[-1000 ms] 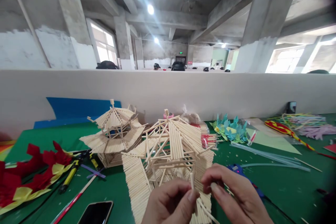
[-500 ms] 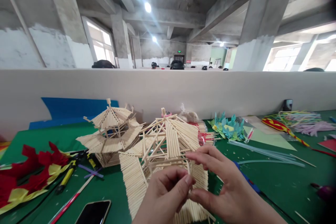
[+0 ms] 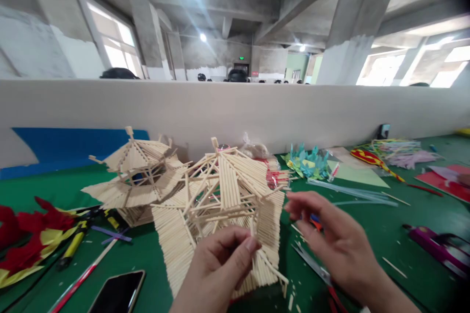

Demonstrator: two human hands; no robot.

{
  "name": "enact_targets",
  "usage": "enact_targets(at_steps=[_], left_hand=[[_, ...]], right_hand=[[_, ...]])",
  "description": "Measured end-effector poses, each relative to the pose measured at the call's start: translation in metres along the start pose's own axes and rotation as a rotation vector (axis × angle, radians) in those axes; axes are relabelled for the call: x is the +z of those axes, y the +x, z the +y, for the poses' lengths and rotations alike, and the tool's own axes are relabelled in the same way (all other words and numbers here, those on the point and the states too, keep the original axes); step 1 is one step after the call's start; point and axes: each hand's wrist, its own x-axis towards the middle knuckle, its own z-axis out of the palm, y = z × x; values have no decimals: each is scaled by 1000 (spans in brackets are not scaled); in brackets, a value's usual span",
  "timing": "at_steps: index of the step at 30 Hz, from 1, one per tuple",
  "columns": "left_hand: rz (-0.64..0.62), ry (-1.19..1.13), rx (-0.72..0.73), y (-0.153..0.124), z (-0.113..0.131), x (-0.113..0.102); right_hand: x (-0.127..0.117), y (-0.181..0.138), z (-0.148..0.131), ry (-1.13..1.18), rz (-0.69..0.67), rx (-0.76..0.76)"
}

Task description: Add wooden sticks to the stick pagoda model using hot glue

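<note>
In front of me stands a pavilion model (image 3: pixel 229 188) built of thin wooden sticks, its tiered roof partly covered. My left hand (image 3: pixel 220 266) is closed in a pinch before its lower roof, with the tip of a thin wooden stick (image 3: pixel 252 225) rising from thumb and forefinger. To the right of the model, my right hand (image 3: pixel 336 242) is open, fingers bent and apart, holding nothing that I can see. Scissors (image 3: pixel 311 263) with red handles lie under it, beside a blue and orange object (image 3: pixel 316 222) mostly hidden by the fingers.
A second stick pavilion (image 3: pixel 137 171) stands behind left. A phone (image 3: pixel 117 291), a yellow-black tool (image 3: pixel 73 244) and red paper (image 3: pixel 25 234) lie at left. Toward the right are a teal paper crown (image 3: pixel 308 161), pale blue glue sticks (image 3: pixel 348 191) and a purple tool (image 3: pixel 436 249).
My right hand has moved right, away from my left hand and the model, uncovering the scissors. My left hand keeps its pinch. The view has turned slightly right and down.
</note>
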Motion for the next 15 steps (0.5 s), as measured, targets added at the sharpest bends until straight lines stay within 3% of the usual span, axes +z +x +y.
enact_targets(at_steps=[2,5,10,15], left_hand=[[37,-14,-29,-3,3,3],[63,-68,-54,-6,7,8],[148,-101,-64,-9,8,14],[140,-93,-76,-11,7,12]], right_hand=[[-19,-12,25,-62,186,198],[-51,-34,72,-227,221,388],[-85,-79,138,-424,112,602],[-72,-95,171,-495,-143,667]])
